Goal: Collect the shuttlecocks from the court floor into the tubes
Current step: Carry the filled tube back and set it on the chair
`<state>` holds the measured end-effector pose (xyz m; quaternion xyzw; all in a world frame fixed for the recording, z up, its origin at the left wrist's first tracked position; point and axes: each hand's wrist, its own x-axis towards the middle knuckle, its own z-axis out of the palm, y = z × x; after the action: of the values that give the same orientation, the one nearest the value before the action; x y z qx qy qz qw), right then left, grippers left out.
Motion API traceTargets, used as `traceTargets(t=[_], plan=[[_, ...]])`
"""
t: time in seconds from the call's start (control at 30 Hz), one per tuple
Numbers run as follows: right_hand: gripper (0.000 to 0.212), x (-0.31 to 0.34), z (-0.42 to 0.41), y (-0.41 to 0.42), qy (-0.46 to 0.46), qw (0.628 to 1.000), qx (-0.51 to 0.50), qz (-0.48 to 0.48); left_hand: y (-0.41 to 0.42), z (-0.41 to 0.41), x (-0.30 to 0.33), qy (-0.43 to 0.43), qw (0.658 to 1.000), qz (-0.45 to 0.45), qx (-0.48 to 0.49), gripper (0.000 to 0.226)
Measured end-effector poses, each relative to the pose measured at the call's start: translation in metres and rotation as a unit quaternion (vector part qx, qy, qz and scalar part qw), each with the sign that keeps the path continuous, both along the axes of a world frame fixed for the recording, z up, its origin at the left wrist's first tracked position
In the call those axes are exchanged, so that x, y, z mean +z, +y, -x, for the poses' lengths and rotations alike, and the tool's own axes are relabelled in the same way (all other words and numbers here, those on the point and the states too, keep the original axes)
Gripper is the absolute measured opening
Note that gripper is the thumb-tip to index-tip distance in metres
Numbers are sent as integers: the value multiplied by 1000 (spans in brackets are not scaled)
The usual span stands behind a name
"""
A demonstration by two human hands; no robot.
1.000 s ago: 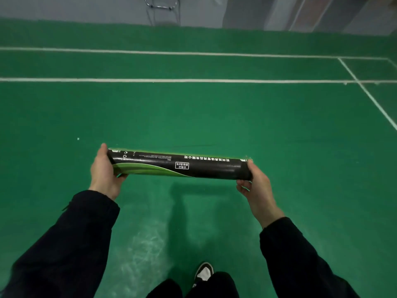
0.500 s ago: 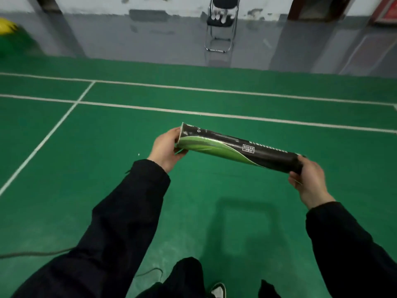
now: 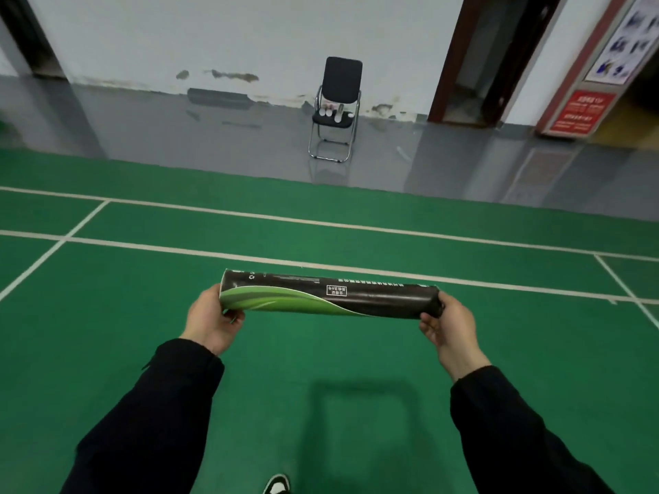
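Observation:
A long black and green shuttlecock tube (image 3: 328,295) lies level in front of me, above the green court floor. My left hand (image 3: 210,320) is closed around its left end. My right hand (image 3: 447,324) grips its right end. Both sleeves are black. Small white things that look like shuttlecocks (image 3: 330,112) rest on the seat of a far chair. I see no shuttlecock on the green floor around me.
A black folding chair (image 3: 337,108) stands on the grey floor by the white wall. White court lines (image 3: 321,266) run across ahead of me. A dark doorway (image 3: 492,58) and a red notice board (image 3: 577,112) are at the right. My shoe (image 3: 276,484) shows at the bottom.
My view has lifted and turned toward the wall, so the chair is larger and nearer the centre. The tube went from tilted to level, still held at both ends.

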<state>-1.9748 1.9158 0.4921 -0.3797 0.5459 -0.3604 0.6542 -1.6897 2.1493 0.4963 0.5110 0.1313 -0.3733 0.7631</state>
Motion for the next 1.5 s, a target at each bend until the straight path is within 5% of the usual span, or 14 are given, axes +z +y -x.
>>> traceTargets(t=[0.4, 0.6, 1.13, 1.5], plan=[[14, 16, -203, -166, -53, 999, 9, -9, -200, -214, 27, -19, 1000, 1, -16, 18], [11, -6, -291, -316, -57, 998, 12, -7, -349, -310, 6, -17, 999, -2, -47, 23], [10, 2, -647, -704, -29, 991, 134, 5, -665, -606, 1, -22, 998, 23, 58, 13], [9, -6, -848, -956, 2, 998, 50, -49, -934, -839, -4, -12, 999, 32, -10, 12]])
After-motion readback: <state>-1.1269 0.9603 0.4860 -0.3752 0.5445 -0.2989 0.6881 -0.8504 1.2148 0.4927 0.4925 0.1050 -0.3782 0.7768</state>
